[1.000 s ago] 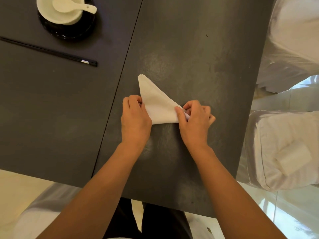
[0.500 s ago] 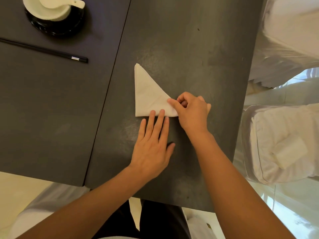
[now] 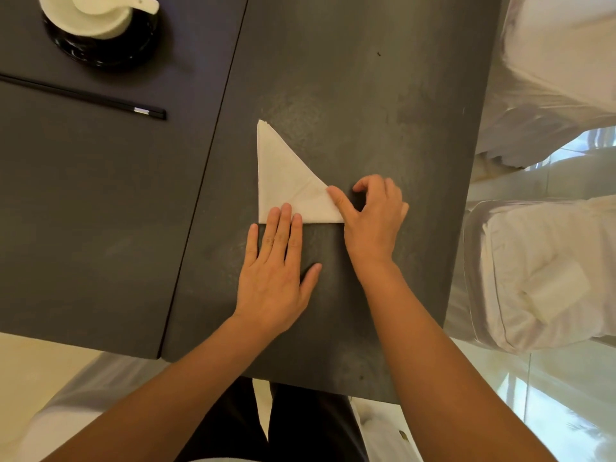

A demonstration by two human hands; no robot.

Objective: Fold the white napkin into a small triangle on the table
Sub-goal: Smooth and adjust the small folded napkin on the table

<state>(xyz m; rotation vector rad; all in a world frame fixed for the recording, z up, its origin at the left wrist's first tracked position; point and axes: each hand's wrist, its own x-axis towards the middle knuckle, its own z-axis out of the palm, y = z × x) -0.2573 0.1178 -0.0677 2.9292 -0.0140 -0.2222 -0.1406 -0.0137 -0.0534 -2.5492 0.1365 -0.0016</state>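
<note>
With the napkin (image 3: 286, 181) already a triangle at frame centre, left hand (image 3: 276, 261) presses flat, fingers spread; right hand (image 3: 373, 218) thumb pins the corner, unclenched. Next, probably: crease, release.

One white napkin (image 3: 286, 181) lies on the dark table (image 3: 350, 78), with two hands on it: left hand (image 3: 275, 271) and right hand (image 3: 373, 221). Far left of the napkin: one white bowl (image 3: 90, 18), one spoon (image 3: 133, 1), one black saucer (image 3: 103, 51), one pair of chopsticks (image 3: 83, 96).
</note>
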